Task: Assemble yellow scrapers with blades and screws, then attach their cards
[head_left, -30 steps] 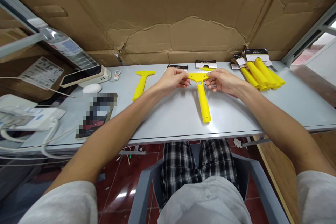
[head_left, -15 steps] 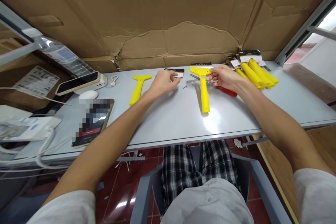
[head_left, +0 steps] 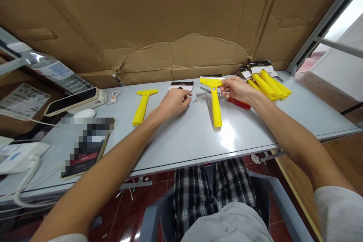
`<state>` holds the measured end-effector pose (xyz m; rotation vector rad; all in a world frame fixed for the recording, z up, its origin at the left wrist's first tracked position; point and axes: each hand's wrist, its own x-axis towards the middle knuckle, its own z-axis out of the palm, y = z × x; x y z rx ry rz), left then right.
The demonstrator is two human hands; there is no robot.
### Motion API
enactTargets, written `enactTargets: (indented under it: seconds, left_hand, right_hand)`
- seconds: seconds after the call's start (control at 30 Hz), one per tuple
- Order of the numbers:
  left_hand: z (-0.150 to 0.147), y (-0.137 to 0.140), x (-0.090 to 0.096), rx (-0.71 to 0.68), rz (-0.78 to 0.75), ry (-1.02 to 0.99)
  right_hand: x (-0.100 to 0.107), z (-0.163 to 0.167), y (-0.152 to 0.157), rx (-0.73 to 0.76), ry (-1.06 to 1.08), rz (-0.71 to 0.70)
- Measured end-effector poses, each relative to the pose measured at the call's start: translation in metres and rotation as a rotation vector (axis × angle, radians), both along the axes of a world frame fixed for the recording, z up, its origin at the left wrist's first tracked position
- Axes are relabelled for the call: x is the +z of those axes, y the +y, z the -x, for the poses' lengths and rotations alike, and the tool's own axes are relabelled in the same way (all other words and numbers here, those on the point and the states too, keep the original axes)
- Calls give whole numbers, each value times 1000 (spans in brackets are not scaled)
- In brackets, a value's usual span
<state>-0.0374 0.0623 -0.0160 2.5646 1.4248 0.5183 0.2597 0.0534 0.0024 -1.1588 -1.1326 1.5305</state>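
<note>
My right hand (head_left: 236, 89) grips a yellow scraper (head_left: 216, 107) by the right end of its wide head. The handle points toward me, above the table. Beneath it lie a red-handled screwdriver (head_left: 240, 103) and a thin metal strip (head_left: 202, 95), both partly covered. My left hand (head_left: 176, 103) is low over the table, thumb and forefinger apart, with nothing visible between them. Small screws (head_left: 194, 101) lie just right of its fingertips. Behind that hand is a black-and-white card (head_left: 183, 84). A second yellow scraper (head_left: 141, 107) rests to the left.
Several yellow scraper handles (head_left: 269, 85) with packaging cards lie at the back right. On the left are a phone (head_left: 70, 102), a white mouse (head_left: 84, 114), a dark flat device (head_left: 90, 155), cables and a water bottle (head_left: 56, 70). Cardboard (head_left: 153, 19) stands behind the table (head_left: 176, 143).
The camera view has shifted slightly. My left hand has come down from the card toward the screws, its fingers now beside them. My right hand still holds the scraper much as before.
</note>
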Motion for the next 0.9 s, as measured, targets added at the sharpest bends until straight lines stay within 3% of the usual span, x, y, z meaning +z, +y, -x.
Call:
enactTargets:
  seconds: [0.27, 0.6, 0.9]
  left_hand:
    - [-2, -2, -1, -140, -14, 52]
    - [-8, -8, -4, -88, -7, 77]
    - [-2, 0, -2, -148, 2, 69]
  right_hand:
    - [4, 6, -6, 26, -10, 15]
    - [0, 9, -9, 43, -4, 3]
    - [4, 10, -11, 34, -9, 16]
